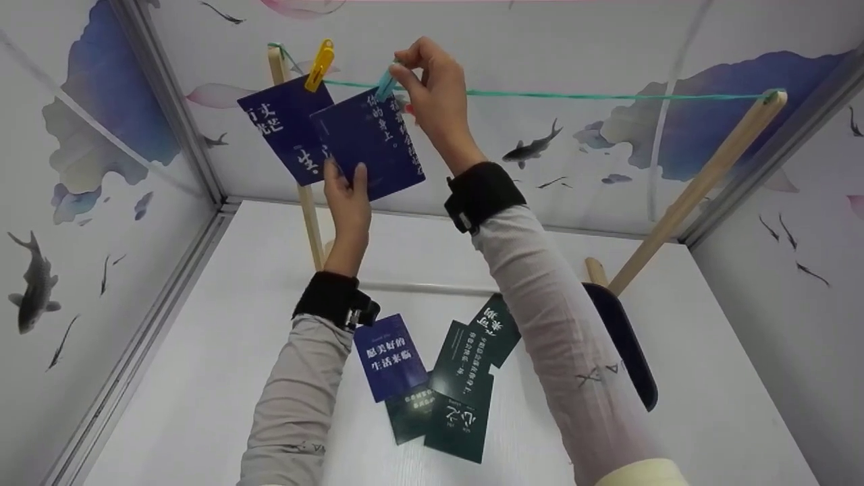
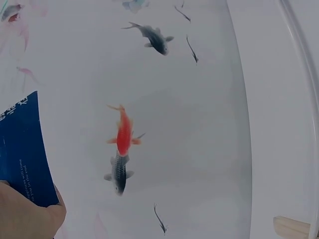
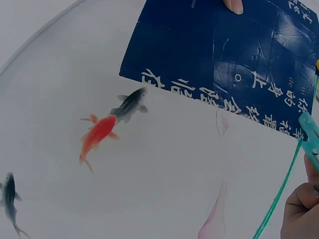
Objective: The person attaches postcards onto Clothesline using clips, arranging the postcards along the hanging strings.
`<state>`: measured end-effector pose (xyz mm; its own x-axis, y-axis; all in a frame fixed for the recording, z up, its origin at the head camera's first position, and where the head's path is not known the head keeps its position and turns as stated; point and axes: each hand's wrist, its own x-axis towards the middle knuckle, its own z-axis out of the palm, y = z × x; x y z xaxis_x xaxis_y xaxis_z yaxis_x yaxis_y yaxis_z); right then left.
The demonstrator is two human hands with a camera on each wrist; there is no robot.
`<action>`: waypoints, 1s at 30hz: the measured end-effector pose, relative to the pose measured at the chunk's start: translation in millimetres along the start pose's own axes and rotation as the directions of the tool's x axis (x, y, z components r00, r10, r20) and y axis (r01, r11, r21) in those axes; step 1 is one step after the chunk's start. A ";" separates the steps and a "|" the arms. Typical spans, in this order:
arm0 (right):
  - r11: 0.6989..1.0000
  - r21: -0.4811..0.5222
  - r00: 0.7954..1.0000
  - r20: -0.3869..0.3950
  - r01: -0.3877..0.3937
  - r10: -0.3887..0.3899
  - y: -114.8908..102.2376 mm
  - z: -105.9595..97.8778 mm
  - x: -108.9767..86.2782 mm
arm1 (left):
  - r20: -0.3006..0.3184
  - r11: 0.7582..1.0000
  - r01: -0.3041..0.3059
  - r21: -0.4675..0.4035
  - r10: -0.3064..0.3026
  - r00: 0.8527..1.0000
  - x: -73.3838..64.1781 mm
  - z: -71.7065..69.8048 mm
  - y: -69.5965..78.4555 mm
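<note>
My left hand [image 1: 349, 209] pinches a dark blue card [image 1: 381, 152] with white lettering at its lower left edge, thumb across the front. A light-blue clothespin [image 1: 386, 86] is pinched between my right hand's [image 1: 440, 94] thumb and fingers. In the right wrist view the tip of this clothespin [image 3: 310, 127] overlaps the card's corner beside the green string [image 3: 280, 191]. Another blue card [image 1: 287, 135] hangs tilted from the string under a yellow clothespin [image 1: 320, 65], partly hidden behind the held card.
The string runs between a left wooden post [image 1: 310, 226] and a right wooden post [image 1: 702, 189]. On the white table [image 1: 182, 378] lie a blue card [image 1: 391, 358] and several dark green cards [image 1: 462, 361]. A dark tray [image 1: 624, 344] is partly hidden behind my right sleeve.
</note>
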<state>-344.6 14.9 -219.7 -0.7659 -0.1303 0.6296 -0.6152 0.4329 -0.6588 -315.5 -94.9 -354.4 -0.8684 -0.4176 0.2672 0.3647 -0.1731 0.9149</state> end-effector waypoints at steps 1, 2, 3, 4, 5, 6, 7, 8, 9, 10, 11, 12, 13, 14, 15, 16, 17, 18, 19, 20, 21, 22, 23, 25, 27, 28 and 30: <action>1.000 -0.005 1.000 0.004 -0.008 0.008 -0.3 -0.5 0.4 | 0.002 1.000 0.000 -0.001 0.000 1.000 0.1 0.9 0.3; 1.000 -0.008 1.000 0.008 -0.018 0.018 -0.5 -1.0 0.6 | 0.004 1.000 -0.001 -0.003 0.001 1.000 0.2 1.6 0.6; 1.000 -0.010 1.000 0.012 -0.027 0.027 -0.6 -1.4 0.8 | 0.005 1.000 -0.001 -0.008 0.001 1.000 0.2 2.3 0.8; 0.999 -0.010 0.999 0.017 -0.035 0.036 -0.5 -1.7 0.8 | 0.005 1.000 0.003 -0.011 -0.003 1.000 0.2 3.0 1.0; 0.999 -0.010 0.999 0.022 -0.043 0.043 -0.4 -2.0 0.8 | 0.007 1.000 0.005 -0.011 -0.005 1.000 0.2 3.6 0.7; 0.999 -0.008 0.999 0.026 -0.048 0.048 0.0 -2.3 0.8 | 0.009 1.000 0.008 -0.012 -0.008 1.000 0.0 4.1 0.6; 0.999 -0.006 0.998 0.029 -0.051 0.051 0.3 -2.5 0.8 | 0.014 1.000 0.012 -0.011 -0.012 1.000 -0.2 4.7 0.6; 0.999 -0.004 0.998 0.030 -0.054 0.054 0.6 -2.6 0.8 | 0.022 1.000 0.018 -0.011 -0.017 1.000 -0.4 5.4 0.6; 0.998 -0.002 0.998 0.031 -0.056 0.056 0.9 -2.6 0.8 | 0.029 1.000 0.023 -0.003 -0.023 0.999 -0.6 6.1 0.6; 0.999 -0.003 0.998 0.035 -0.054 0.054 1.1 -2.4 0.6 | 0.035 1.000 0.026 0.011 -0.026 0.999 -0.5 6.8 0.6; 0.998 -0.004 0.998 0.036 -0.059 0.059 1.3 -2.1 0.5 | 0.038 0.999 0.021 0.036 -0.023 0.999 -0.6 7.3 0.4; 0.998 -0.002 0.997 0.038 -0.066 0.066 1.1 -1.8 0.0 | 0.036 0.998 0.017 0.067 -0.020 0.999 -0.5 7.9 0.4; 0.998 0.001 0.997 0.041 -0.071 0.071 0.9 -1.2 -0.5 | 0.034 0.995 0.013 0.101 -0.017 0.999 -0.4 8.3 0.3; 0.997 0.005 0.996 0.045 -0.075 0.075 0.6 -0.5 -1.1 | 0.032 0.990 0.006 0.138 -0.010 0.999 -0.4 8.6 0.2; 0.997 0.009 0.996 0.048 -0.079 0.079 0.4 0.2 -1.7 | 0.030 0.985 -0.001 0.173 -0.004 1.000 -0.5 8.8 0.1; 0.996 0.009 0.995 0.050 -0.086 0.085 0.6 0.2 -2.7 | 0.030 0.979 -0.008 0.206 0.002 1.000 -1.1 9.4 -0.5; 0.995 0.013 0.994 0.050 -0.095 0.094 0.7 0.0 -3.6 | 0.034 0.972 -0.012 0.237 0.004 0.999 -1.9 9.8 -1.0; 0.995 0.014 0.994 0.051 -0.099 0.098 0.7 -0.1 -4.6 | 0.042 0.966 -0.013 0.259 0.002 0.999 -2.8 10.3 -1.5; 0.995 0.011 0.993 0.054 -0.102 0.101 0.9 -0.2 -5.3 | 0.057 0.961 -0.014 0.277 -0.002 0.998 -3.6 10.6 -1.9; 0.994 0.007 0.993 0.056 -0.108 0.108 0.8 -0.3 -6.0 | 0.069 0.955 -0.015 0.298 -0.006 0.998 -4.2 10.8 -2.6; 0.993 0.003 0.991 0.059 -0.117 0.116 0.5 -0.3 -6.6 | 0.077 0.949 -0.013 0.315 -0.012 0.997 -4.6 10.9 -3.4; 0.992 0.001 0.990 0.064 -0.126 0.126 0.1 -0.2 -7.2 | 0.082 0.942 -0.011 0.336 -0.018 0.997 -4.8 10.7 -4.3; 0.991 0.003 0.988 0.070 -0.136 0.135 -0.1 0.1 -7.7 | 0.081 0.934 -0.004 0.357 -0.026 0.996 -4.9 10.2 -5.3; 0.988 0.007 0.985 0.083 -0.152 0.151 -0.5 1.1 -8.7 | 0.070 0.920 0.013 0.392 -0.043 0.997 -4.5 8.6 -7.2; 0.987 0.012 0.983 0.094 -0.162 0.160 -0.7 2.5 -9.7 | 0.044 0.908 0.051 0.416 -0.076 0.996 -4.2 5.9 -9.1; 0.986 0.013 0.982 0.098 -0.164 0.162 -0.8 3.2 -10.3 | 0.030 0.903 0.074 0.422 -0.096 0.995 -4.2 4.3 -10.0; 0.987 0.006 0.981 0.107 -0.163 0.161 -0.6 4.7 -11.9 | 0.004 0.898 0.124 0.423 -0.138 0.990 -4.6 1.0 -12.0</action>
<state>-336.0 12.0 -228.8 -0.8706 -0.1537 0.4675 -0.4836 0.4429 -0.7550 -316.3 -90.0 -366.4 -0.9120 -0.3859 0.1392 0.0779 0.1704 0.9823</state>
